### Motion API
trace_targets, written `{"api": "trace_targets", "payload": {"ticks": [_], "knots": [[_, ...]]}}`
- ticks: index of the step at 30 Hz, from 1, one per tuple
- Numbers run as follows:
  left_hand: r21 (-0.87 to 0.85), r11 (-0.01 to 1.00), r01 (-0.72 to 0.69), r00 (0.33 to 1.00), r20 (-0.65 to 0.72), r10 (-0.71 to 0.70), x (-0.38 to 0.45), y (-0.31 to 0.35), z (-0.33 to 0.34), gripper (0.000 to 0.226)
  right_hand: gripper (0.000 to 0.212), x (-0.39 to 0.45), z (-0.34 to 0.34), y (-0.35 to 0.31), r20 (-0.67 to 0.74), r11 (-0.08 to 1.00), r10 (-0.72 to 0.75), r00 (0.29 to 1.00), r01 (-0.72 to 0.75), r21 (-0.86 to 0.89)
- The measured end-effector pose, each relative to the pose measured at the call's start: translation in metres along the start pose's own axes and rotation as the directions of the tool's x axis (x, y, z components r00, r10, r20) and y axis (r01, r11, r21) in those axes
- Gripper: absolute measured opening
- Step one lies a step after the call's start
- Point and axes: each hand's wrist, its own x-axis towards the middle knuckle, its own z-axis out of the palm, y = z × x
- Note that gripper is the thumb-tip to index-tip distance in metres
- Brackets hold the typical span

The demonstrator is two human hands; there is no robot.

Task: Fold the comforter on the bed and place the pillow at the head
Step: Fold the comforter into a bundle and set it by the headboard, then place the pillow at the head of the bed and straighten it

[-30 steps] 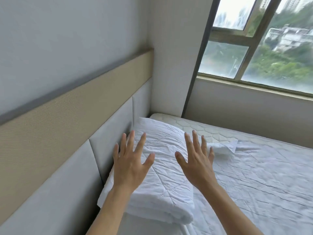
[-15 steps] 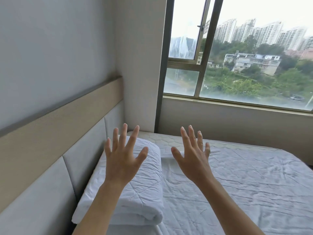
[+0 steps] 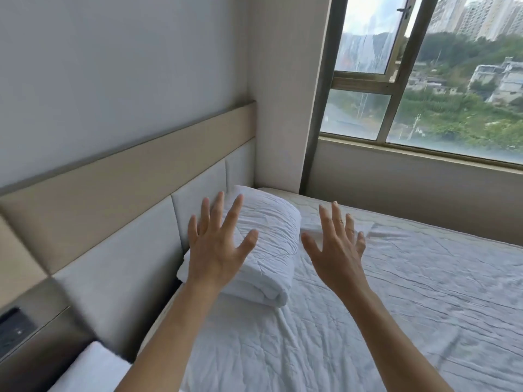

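Note:
A folded white quilted comforter [image 3: 271,236] lies as a thick bundle on the bed [image 3: 410,292], against the padded headboard [image 3: 135,258]. My left hand [image 3: 218,244] is raised in front of the bundle's near left part, fingers spread, holding nothing. My right hand [image 3: 336,250] is raised to the right of the bundle over the sheet, fingers also spread and empty. At the bottom left corner, beside the bed, a white pillow-like object [image 3: 90,369] shows in part.
A window [image 3: 424,80] with a sill runs along the far wall behind the bed. A wall pillar [image 3: 280,94] stands at the bed's far corner. A dark switch panel [image 3: 14,329] sits on a ledge at the left.
The view has pulled back and tipped down, so more of the bed and the white object at the bottom left now show. Both hands stay raised and spread, off the comforter.

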Motion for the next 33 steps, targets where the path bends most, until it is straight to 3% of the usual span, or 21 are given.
{"api": "trace_targets", "payload": {"ticks": [6,11,16,21,24,27,31,33], "knots": [[0.095,0.976,0.197,0.980,-0.015,-0.197,-0.074,-0.073,-0.056,0.074,0.069,-0.044,0.037,-0.059,0.143,0.986,-0.079,0.987,0.056,0.159],[0.096,0.905,0.415,0.910,-0.055,-0.411,-0.150,-0.152,-0.104,0.076,0.066,-0.090,0.096,-0.127,0.306,0.905,-0.140,0.942,-0.004,0.425],[-0.056,0.738,0.672,0.738,-0.033,-0.674,-0.239,-0.239,-0.126,0.074,0.063,-0.156,0.157,-0.198,0.501,0.755,-0.104,0.859,-0.260,0.602],[-0.015,0.468,0.884,0.463,0.175,-0.869,-0.338,-0.343,-0.132,0.066,0.069,-0.262,0.254,-0.250,0.739,0.644,0.076,0.670,-0.599,0.476],[0.084,0.391,0.917,0.349,0.310,-0.885,-0.382,-0.404,-0.131,0.070,0.065,-0.324,0.304,-0.266,0.834,0.503,0.264,0.485,-0.807,0.310],[0.161,0.342,0.926,0.245,0.433,-0.867,-0.412,-0.459,-0.124,0.077,0.077,-0.382,0.343,-0.276,0.870,0.296,0.410,0.273,-0.942,0.156],[0.246,0.373,0.894,0.199,0.528,-0.825,-0.425,-0.504,-0.111,0.074,0.070,-0.437,0.373,-0.287,0.848,0.081,0.520,0.107,-0.994,0.076],[0.252,0.389,0.886,0.190,0.568,-0.801,-0.425,-0.524,-0.101,0.071,0.079,-0.455,0.387,-0.286,0.843,0.019,0.537,0.039,-0.999,0.034]]}}
